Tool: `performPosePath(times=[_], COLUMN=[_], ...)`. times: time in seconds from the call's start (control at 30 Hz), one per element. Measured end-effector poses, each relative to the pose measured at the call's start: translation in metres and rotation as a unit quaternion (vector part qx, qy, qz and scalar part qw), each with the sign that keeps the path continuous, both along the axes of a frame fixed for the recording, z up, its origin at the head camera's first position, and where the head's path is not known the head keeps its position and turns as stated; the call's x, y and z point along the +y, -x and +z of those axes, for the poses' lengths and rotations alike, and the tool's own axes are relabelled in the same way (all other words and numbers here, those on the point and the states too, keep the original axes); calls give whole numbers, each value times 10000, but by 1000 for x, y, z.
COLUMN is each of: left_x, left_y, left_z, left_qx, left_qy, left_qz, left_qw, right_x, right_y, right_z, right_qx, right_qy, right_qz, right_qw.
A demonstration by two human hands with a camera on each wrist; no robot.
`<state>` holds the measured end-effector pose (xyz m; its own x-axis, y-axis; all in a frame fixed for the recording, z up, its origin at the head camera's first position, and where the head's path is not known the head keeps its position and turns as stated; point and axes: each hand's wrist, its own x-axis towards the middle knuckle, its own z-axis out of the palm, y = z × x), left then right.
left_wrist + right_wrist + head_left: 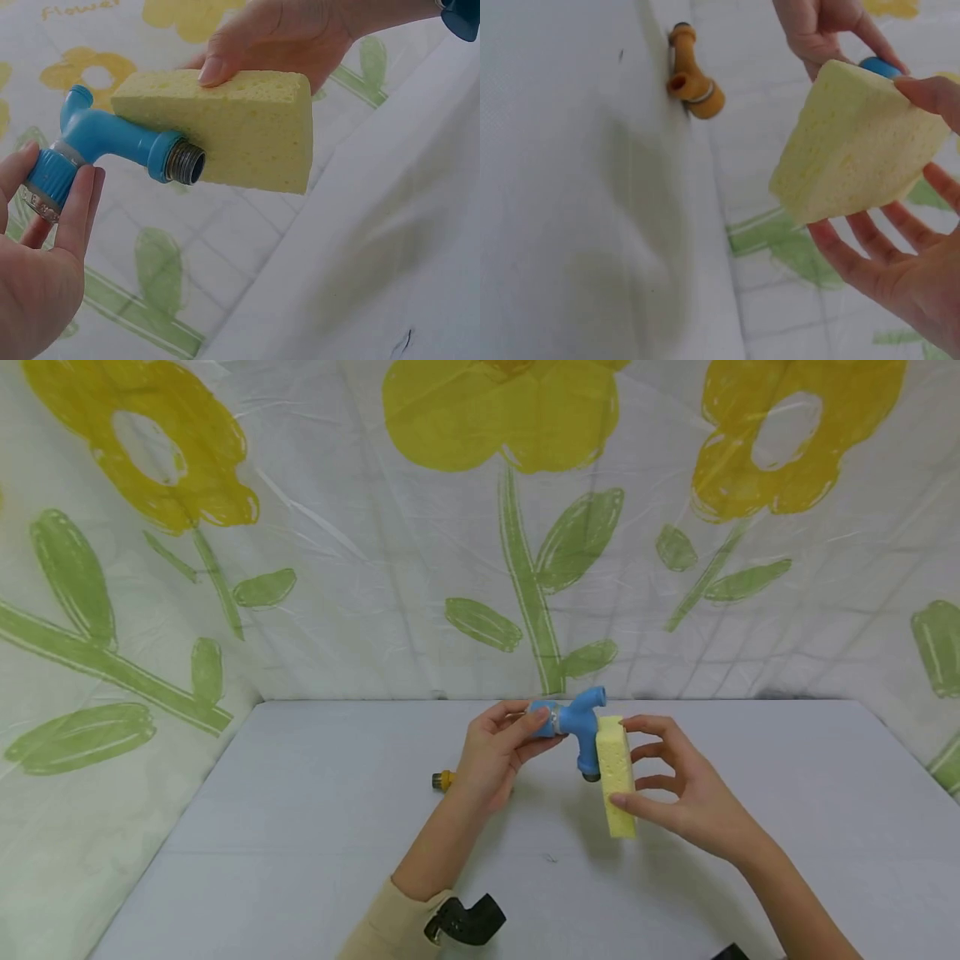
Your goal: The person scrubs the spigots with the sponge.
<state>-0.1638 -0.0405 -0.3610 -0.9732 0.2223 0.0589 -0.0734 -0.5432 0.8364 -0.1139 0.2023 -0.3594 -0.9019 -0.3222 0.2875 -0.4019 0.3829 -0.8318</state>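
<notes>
Tap-to-sponge gap: I see no passage; the blue tap is against or just beside the yellow sponge, I can't tell which.
Tap's left end: the left hand blocks me there.
Sponge's right side: the right hand fills it.
Underneath: I could pass, since both are held above the table.
Between forearms: a lane I could use, though a black wrist mount juts in from the left.
Low left: the orange tap, partly hidden by the left arm, obstructs me.
Right of the right forearm: broad room.
Far edge: the flowered backdrop stops my reach.
</notes>
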Motion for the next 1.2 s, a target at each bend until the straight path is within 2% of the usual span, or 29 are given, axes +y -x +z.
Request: performPosePath(times=[0.27,0.47,0.63,0.9,1.2], left_x=[0,-1,-5,-5,-7], left_y=[-1,-1,1,3,3], left_z=[2,6,6,4,5], left_qx=[3,-101,-146,-244,-187], left_qy=[115,-63,-195,-288,-320], left_qz=[-194,84,170,247,323], left_qw=[9997,9999,9996,9990,9988], right_x=[0,2,5,9,10], right_y=[0,1,1,1,2], right_z=[1,0,0,2,2], right_qx=[92,-52,35,304,366], right_qy=[314,-175,-557,-545,-738], right_qz=[4,11,42,193,-5], right_qw=[9995,9998,9984,9979,9966])
